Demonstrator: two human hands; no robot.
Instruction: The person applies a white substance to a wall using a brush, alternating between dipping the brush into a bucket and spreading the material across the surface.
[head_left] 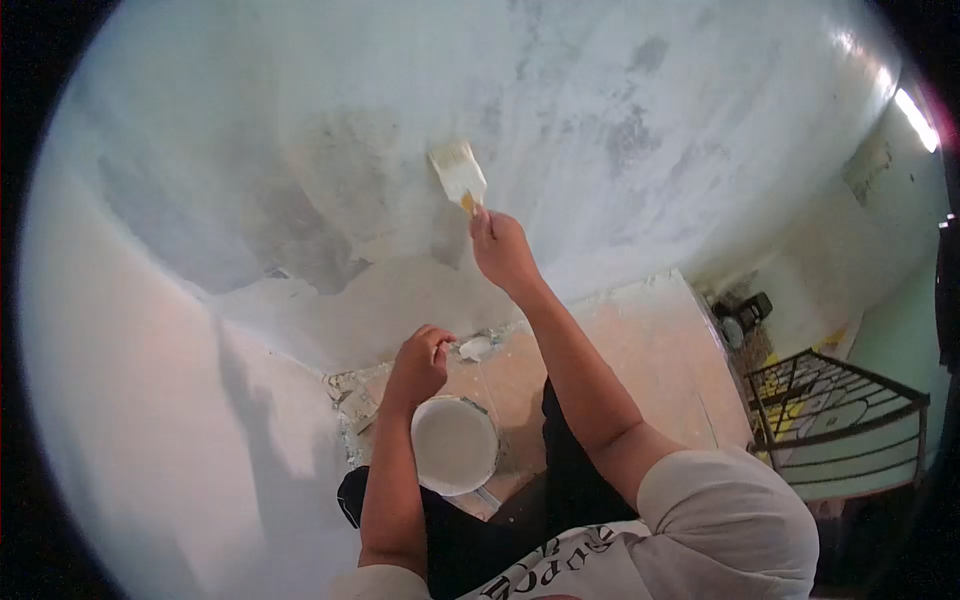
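My right hand [500, 245] is closed round the yellow handle of a wide paintbrush [459, 174]. The white-coated bristles lie against the patchy, grey-stained wall [400, 215]. Lower and to the left, my left hand [422, 360] hangs above the floor with its fingers curled; whether anything is between them is too small to tell. A round bucket of whitish paint [455, 445] stands between my legs, just below that hand and partly behind my left forearm.
A white blob or scrap [476, 348] lies on the tiled floor [620, 355] by the wall's foot. At the left is a pale side wall [150, 400]. To the right are a metal railing [845, 430] and a dark object [752, 308] by the floor's edge.
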